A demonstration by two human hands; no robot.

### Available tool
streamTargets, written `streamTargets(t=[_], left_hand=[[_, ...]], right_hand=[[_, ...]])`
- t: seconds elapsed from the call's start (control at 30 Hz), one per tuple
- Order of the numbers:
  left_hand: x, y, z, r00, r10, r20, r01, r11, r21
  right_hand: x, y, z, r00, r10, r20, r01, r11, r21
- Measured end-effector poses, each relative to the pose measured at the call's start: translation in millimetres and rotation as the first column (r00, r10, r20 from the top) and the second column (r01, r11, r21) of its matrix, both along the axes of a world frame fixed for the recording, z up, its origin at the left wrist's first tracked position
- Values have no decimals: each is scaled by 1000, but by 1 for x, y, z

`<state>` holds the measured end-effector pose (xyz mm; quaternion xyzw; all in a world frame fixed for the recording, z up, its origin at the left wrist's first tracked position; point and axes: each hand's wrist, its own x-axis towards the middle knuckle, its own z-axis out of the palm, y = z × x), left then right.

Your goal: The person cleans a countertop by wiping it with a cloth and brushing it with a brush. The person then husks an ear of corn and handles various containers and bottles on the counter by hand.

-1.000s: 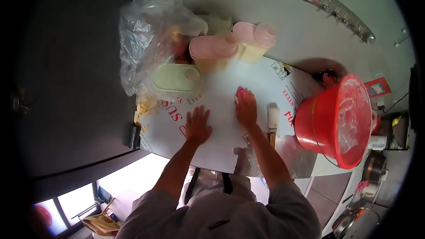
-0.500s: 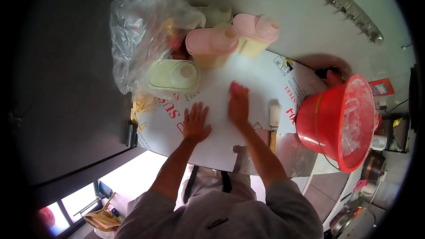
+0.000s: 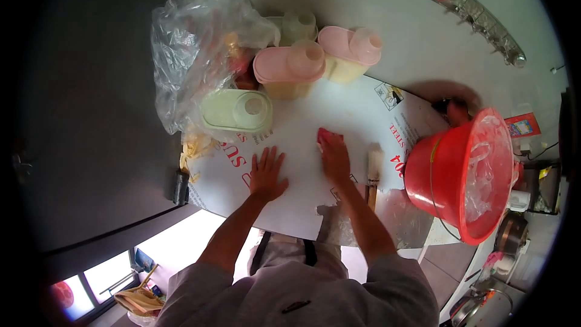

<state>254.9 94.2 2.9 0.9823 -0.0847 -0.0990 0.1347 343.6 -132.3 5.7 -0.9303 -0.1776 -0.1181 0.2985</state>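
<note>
My left hand lies flat with fingers spread on the film-covered board, beside its red printed letters. My right hand is closed over a small pinkish-red cloth and presses it on the board; only the cloth's far part shows past the fingers. To the right of that hand lies a flat brush with pale bristles and a wooden handle. Ahead of my hands stand a green-lidded container and a pink-lidded container.
A red bucket with clear plastic inside stands at the right. A crumpled clear plastic bag fills the back left. Another pink-lidded container stands near the wall. A black cylinder sits at the left edge.
My right hand has slid the cloth back toward me and slightly right across the board. My left hand stays flat in about the same place. The whole view has shifted slightly.
</note>
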Motion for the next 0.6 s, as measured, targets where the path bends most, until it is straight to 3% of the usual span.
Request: streamTargets(t=[0.03,0.07,0.17,0.27,0.37,0.47,0.5,0.6], left_hand=[[-2,2,0,1000,-4,-12,4,1000,5],[-4,2,1,1000,-10,-16,10,1000,4],[1,3,2,1000,-13,-10,13,1000,14],[-2,0,2,1000,-14,-26,15,999,28],[-3,-1,3,999,-9,-33,10,1000,23],[3,1,2,1000,-20,-17,20,1000,16],[2,1,4,999,-17,-34,17,1000,11],[-4,4,-1,1000,-22,18,22,999,-30]], right_hand=[[11,-6,6,993,37,-113,-29,997,65],[33,-22,-10,994,-55,-94,53,998,-25],[78,-43,-5,971,-166,173,163,986,33],[47,-5,8,859,-423,-287,486,850,203],[-3,-8,-33,957,-218,191,242,963,-117],[45,-30,-7,987,-160,22,160,987,9],[62,-40,-15,970,-186,157,186,982,11],[71,-39,-19,963,-240,121,249,966,-65]])
